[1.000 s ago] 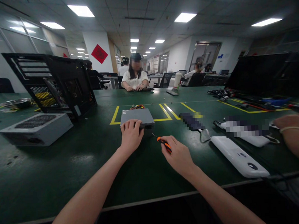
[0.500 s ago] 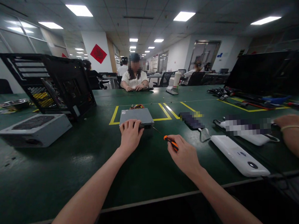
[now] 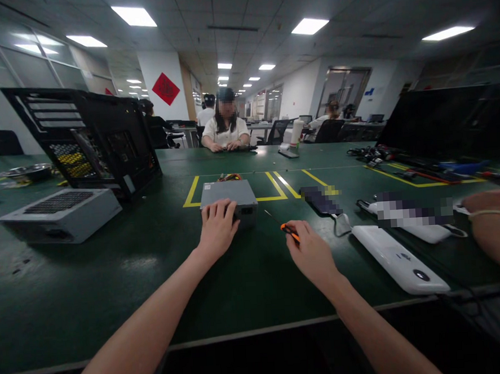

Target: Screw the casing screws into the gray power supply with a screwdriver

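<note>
A grey metal computer power supply [image 3: 229, 191] sits on the green table, with colored cables at its far side and a dark socket on its near face. My left hand [image 3: 219, 225] is closed over its near edge, fingers on top, covering part of the near face. To the right, my right hand [image 3: 310, 252] grips a screwdriver [image 3: 290, 232] by its orange and black handle. The thin shaft points up and left toward the power supply, its tip apart from the casing.
At the left stand another power supply [image 3: 61, 215], a black computer case [image 3: 90, 134] and a metal bowl [image 3: 29, 172]. White devices [image 3: 401, 259] with cables lie right, near another person's arm [image 3: 495, 223]. A person [image 3: 225, 129] sits across the table. A dark monitor [image 3: 453, 124] is back right.
My right hand has drawn the screwdriver back to the right, away from the power supply. More of the power supply's near face with the socket shows. My left hand stays on it.
</note>
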Tool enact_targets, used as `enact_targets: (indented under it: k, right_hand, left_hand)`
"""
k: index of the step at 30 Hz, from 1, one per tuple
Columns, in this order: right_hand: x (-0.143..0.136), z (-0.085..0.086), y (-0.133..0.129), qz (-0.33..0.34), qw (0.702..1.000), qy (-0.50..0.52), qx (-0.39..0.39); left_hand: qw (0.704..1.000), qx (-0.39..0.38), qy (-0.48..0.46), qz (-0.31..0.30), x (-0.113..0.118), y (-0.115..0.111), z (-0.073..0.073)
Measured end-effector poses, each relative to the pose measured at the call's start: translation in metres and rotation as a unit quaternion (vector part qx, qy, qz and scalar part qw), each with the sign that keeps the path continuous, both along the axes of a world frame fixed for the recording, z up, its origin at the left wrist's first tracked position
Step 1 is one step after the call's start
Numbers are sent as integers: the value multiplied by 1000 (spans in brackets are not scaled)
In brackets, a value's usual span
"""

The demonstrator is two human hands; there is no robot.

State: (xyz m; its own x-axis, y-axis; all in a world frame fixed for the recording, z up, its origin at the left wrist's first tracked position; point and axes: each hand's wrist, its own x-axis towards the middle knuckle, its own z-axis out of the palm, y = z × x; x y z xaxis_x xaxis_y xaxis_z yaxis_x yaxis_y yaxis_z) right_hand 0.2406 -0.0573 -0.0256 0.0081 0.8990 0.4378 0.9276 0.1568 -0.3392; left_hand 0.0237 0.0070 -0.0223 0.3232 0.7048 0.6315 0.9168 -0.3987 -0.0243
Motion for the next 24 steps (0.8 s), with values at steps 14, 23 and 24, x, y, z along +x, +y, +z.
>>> enact_targets:
  k: [14,23,24]
  right_hand:
    - [-2,-3,49,90,993,54,-53]
    - [-71,-1,65,234,834,465,-183]
    - [-76,-2,65,234,825,477,-194]
  left_hand:
    - [997,-14,75,-30,-18,-58,10]
    - [997,25,-57,-37,-34,-131,-13]
    - [995,21,-91,-36,-34,-141,-17]
